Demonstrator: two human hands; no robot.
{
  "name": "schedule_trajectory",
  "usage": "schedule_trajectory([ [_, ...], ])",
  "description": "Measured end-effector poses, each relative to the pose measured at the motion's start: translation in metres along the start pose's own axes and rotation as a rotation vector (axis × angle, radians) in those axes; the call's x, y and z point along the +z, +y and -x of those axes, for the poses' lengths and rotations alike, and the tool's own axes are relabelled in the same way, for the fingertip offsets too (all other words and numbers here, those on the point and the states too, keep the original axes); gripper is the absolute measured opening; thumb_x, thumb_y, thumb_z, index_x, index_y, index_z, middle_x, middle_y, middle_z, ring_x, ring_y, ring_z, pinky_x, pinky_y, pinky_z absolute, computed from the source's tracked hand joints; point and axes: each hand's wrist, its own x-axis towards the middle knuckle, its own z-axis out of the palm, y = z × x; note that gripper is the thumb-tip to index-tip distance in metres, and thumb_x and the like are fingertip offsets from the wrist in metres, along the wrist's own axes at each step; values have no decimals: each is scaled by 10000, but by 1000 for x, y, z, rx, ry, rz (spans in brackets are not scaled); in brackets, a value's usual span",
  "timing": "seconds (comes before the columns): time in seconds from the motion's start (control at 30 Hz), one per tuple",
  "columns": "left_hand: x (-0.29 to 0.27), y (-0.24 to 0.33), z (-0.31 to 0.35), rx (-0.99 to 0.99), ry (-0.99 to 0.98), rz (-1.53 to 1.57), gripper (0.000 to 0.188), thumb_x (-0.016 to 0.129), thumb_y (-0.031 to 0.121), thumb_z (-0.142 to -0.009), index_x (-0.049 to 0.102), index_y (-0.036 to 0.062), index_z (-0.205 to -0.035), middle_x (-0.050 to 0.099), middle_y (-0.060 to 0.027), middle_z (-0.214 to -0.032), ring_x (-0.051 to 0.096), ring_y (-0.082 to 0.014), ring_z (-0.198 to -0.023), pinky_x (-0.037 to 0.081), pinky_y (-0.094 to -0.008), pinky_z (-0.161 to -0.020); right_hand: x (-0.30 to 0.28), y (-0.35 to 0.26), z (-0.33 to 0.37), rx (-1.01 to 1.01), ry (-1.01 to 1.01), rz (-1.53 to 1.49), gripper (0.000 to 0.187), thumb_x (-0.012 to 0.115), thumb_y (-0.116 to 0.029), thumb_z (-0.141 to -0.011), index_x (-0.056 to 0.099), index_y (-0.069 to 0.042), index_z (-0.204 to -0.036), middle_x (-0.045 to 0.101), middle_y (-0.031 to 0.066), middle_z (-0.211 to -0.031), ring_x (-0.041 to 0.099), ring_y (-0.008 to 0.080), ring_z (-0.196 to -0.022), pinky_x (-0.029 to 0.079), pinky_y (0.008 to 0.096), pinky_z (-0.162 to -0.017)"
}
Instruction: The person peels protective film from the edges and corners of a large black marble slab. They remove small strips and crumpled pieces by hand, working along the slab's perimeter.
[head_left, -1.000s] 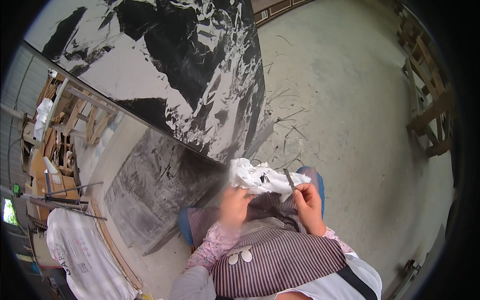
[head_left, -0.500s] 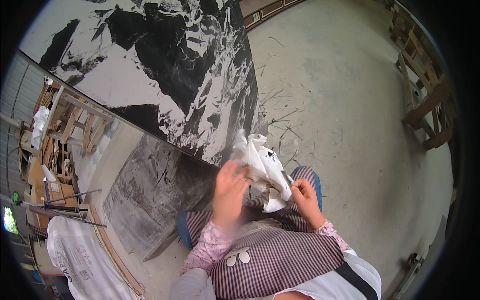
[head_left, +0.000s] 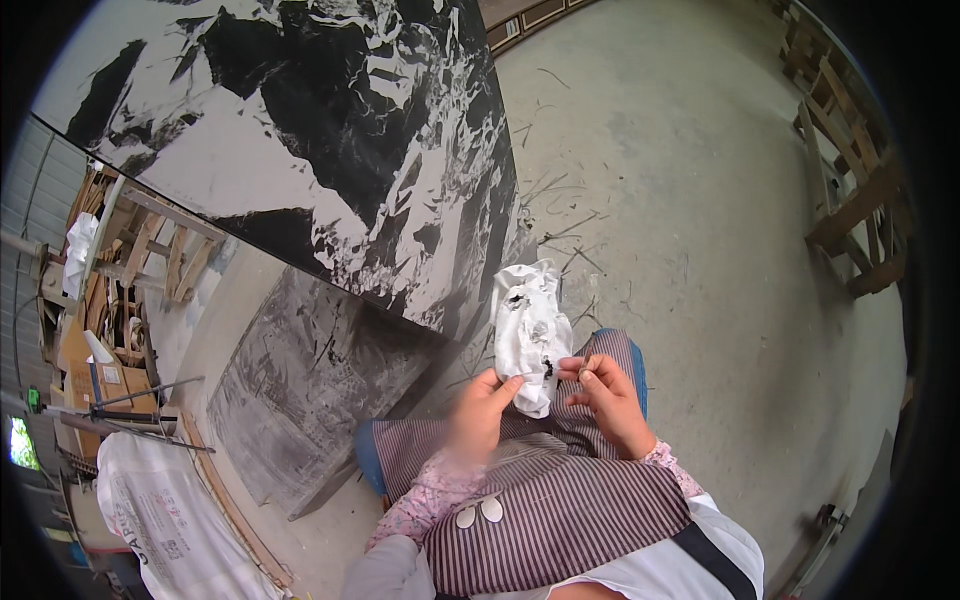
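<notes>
A crumpled white rag (head_left: 530,325) with several black smudges hangs above my lap. Its lower left edge is pinched by my left hand (head_left: 480,408), the thumb lying on top of the fabric. At the lower right of the rag, my right hand (head_left: 605,398) has thumb and forefinger pressed together on a small, thin, brownish thing, too small to name. The fingers of that hand lie close to a black smudge on the rag.
A large black-and-white marbled slab (head_left: 330,130) stands at front left, its corner near the rag. Below it is a dusty grey panel (head_left: 300,390). Dark scraps (head_left: 565,235) litter the floor. Wooden frames (head_left: 850,190) stand far right; a white sack (head_left: 170,510) sits left.
The rag has been spread flatter and longer. My left hand has lowered and closed on its edge. My right hand has shifted slightly, its fingers now by a smudge.
</notes>
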Motion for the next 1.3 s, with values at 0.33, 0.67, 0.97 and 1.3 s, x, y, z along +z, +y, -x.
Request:
schedule_trajectory([
  [0.33,-9,1,-6,-79,-188,-50,307,616,46,-995,627,-62,-1283,712,-91,-1184,676,-155,-1068,519,-321,-981,13,9,-5,-174,60,513,75,632,-49,-1022,630,-2,-1080,642,-14,-908,571,43,-782,485,220,-687],
  [0.67,-4,9,-4,-131,-286,144,421,644,32,-940,586,-51,-1349,686,-135,-1279,683,-211,-1132,534,-361,-1005,11,6,-6,-181,119,668,106,698,-54,-968,687,23,-1040,692,37,-892,639,85,-798,542,259,-730],
  [0.97,-3,-28,-8,-197,-206,380,338,628,33,-1011,577,-15,-1342,650,-112,-1287,648,-224,-1171,526,-406,-1047,13,6,0,-180,77,723,117,727,-60,-948,690,25,-1018,703,66,-907,667,114,-803,545,266,-723],
  [1.3,2,-37,-15,-167,-42,313,184,643,-6,-997,620,-24,-1179,707,-128,-1110,722,-212,-946,618,-368,-866,21,-7,4,-331,48,990,132,742,-87,-906,695,13,-978,697,144,-890,688,271,-781,546,369,-704],
])
